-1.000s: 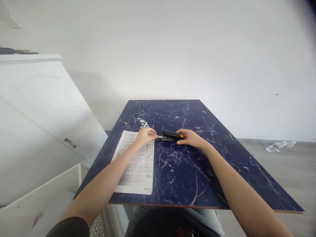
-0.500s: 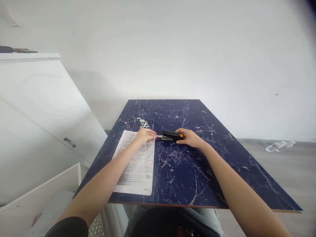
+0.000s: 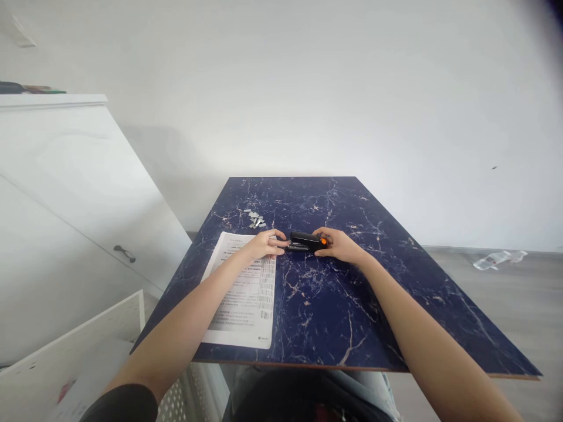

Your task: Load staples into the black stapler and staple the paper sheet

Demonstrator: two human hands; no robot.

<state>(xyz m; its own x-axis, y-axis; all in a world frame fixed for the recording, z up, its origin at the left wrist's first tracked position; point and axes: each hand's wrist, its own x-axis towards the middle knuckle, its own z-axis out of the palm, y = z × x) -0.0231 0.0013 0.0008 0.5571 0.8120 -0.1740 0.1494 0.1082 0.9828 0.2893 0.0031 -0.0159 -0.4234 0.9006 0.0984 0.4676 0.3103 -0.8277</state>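
A black stapler (image 3: pixel 305 240) with an orange part at its rear lies on the dark blue marbled table. My right hand (image 3: pixel 338 243) is closed around its rear end. At the stapler's front, my left hand (image 3: pixel 267 243) reaches in with fingers apart, a fingertip touching the front tip. The upper arm and lower base of the stapler are spread a little, with a metal part between them. Beneath my left hand and forearm lies a stack of printed sheets (image 3: pixel 246 299). Just beyond my left hand sits a small scattered pile of staple strips (image 3: pixel 255 220).
The table (image 3: pixel 334 316) stands close to a white wall. A white cabinet (image 3: pixel 79 193) with a dark handle is at the left, above a white perforated bin (image 3: pixel 141 313) holding papers. A clear plastic bottle (image 3: pixel 497 259) lies on the floor at right.
My left hand has moved slightly right and its fingers have spread from a pinch. The metal part that stuck out of the stapler's front now sits further in. My right hand stays put.
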